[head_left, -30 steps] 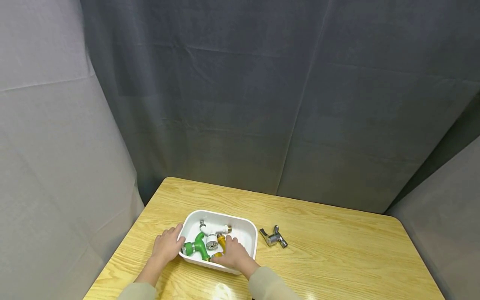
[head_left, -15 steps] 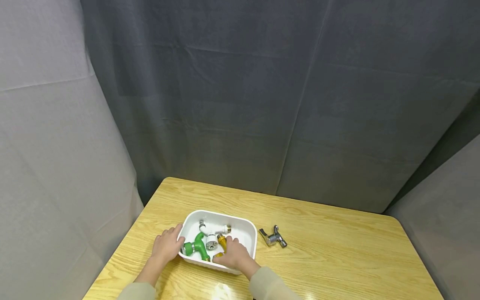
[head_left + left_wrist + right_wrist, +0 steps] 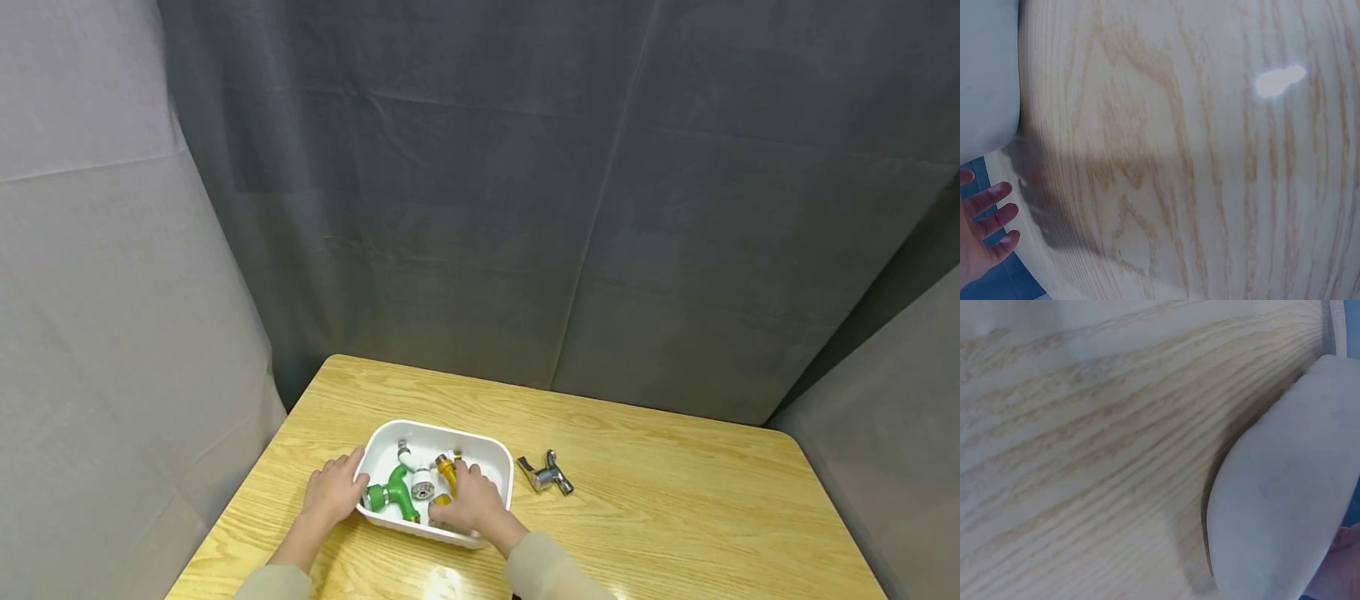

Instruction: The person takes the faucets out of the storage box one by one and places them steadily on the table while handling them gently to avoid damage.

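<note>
A white plastic basin stands on the table and holds several taps. Inside it my right hand grips a yellow tap around its body; part of this tap is hidden by the fingers. At the basin's left rim rests my left hand, thumb over the edge and fingers along the outside. In the left wrist view those fingers hang loosely below the wall. A green tap and a white tap lie left of the yellow one. The right wrist view shows my right hand mostly behind the basin wall.
A chrome tap lies on the wooden table to the right of the basin. Grey curtains hang behind the table's far edge and at both sides.
My right hand has shifted slightly up and right with the yellow tap, which now covers part of the white tap's end. My left hand has stayed at the rim.
</note>
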A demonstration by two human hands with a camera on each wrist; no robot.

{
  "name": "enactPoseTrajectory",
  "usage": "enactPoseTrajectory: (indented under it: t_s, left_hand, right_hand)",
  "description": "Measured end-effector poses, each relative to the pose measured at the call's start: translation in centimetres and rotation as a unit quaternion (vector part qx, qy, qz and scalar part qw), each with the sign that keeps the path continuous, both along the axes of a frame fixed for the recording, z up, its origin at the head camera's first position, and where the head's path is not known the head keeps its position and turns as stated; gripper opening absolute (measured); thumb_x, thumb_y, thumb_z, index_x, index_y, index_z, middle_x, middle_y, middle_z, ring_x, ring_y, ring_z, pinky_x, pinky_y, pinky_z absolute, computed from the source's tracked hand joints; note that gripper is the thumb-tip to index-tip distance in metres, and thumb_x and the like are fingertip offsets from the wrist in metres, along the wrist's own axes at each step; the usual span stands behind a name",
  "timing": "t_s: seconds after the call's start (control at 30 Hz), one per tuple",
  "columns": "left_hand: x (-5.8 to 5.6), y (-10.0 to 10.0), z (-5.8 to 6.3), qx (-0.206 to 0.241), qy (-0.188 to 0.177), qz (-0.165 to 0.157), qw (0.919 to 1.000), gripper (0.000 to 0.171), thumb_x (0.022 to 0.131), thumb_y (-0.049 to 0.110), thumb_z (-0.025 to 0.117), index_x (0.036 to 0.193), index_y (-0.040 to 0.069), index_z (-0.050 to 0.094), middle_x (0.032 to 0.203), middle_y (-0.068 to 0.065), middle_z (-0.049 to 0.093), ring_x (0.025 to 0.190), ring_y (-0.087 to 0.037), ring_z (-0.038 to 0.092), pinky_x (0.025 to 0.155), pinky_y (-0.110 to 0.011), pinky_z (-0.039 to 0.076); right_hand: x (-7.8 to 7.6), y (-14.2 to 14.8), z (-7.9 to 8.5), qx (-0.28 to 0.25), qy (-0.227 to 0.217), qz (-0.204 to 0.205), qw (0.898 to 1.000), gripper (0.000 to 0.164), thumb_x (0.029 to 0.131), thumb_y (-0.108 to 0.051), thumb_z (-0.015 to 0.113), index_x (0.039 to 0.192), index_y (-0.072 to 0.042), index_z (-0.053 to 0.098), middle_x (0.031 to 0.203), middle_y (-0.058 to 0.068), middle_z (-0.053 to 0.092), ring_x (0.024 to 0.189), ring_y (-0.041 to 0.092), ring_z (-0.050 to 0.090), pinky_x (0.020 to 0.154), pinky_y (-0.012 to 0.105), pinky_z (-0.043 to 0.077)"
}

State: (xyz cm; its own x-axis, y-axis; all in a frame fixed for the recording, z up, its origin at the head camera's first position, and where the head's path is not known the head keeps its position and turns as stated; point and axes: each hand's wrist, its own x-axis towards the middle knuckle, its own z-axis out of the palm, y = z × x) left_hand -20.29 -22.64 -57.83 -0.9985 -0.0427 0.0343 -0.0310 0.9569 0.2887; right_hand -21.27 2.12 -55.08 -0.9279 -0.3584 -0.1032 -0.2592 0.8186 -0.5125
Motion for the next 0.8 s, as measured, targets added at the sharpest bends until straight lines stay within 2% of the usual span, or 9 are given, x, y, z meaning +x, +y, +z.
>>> enactPoseTrajectory:
  t_s: [0.23, 0.37, 0.53, 0.8]
  left_hand:
    - [0.0, 0.0, -0.1, 0.000, 0.003, -0.002, 1.0000, 0.048, 0.090, 0.033, 0.044, 0.131, 0.010, 0.044, 0.119, -0.018, 0.055, 0.107, -0.038, 0.050, 0.086, -0.058, 0.038]
    - [0.0, 0.0, 0.0, 0.003, 0.004, -0.003, 1.0000, 0.047, 0.090, 0.033, 0.044, 0.131, 0.010, 0.044, 0.118, -0.018, 0.055, 0.107, -0.038, 0.050, 0.086, -0.059, 0.038]
    - [0.0, 0.0, 0.0, 0.001, 0.003, -0.002, 1.0000, 0.047, 0.090, 0.033, 0.044, 0.130, 0.010, 0.044, 0.117, -0.018, 0.056, 0.106, -0.038, 0.051, 0.085, -0.058, 0.038]
    - [0.2, -0.1, 0.0, 0.001, 0.002, 0.001, 1.0000, 0.047, 0.089, 0.033, 0.044, 0.131, 0.009, 0.044, 0.117, -0.018, 0.056, 0.106, -0.038, 0.051, 0.085, -0.058, 0.038]
  right_hand:
    - [-0.2, 0.5, 0.6, 0.049, 0.095, 0.023, 0.994, 0.084, 0.059, -0.048, 0.064, 0.127, -0.002, 0.044, 0.092, 0.010, 0.050, 0.067, 0.019, 0.048, 0.063, 0.036, 0.045]
    - [-0.2, 0.7, 1.1, 0.066, 0.140, 0.033, 0.987, 0.087, 0.058, -0.050, 0.064, 0.128, -0.003, 0.044, 0.094, 0.011, 0.052, 0.071, 0.022, 0.051, 0.069, 0.037, 0.046]
    - [-0.3, 1.2, 1.4, 0.085, 0.168, 0.040, 0.981, 0.089, 0.058, -0.053, 0.065, 0.130, -0.006, 0.043, 0.097, 0.009, 0.052, 0.082, 0.023, 0.052, 0.079, 0.040, 0.045]
    - [-0.4, 2.3, 2.0, 0.091, 0.202, 0.046, 0.974, 0.090, 0.058, -0.052, 0.064, 0.133, -0.011, 0.038, 0.099, 0.006, 0.049, 0.086, 0.020, 0.050, 0.085, 0.040, 0.042]
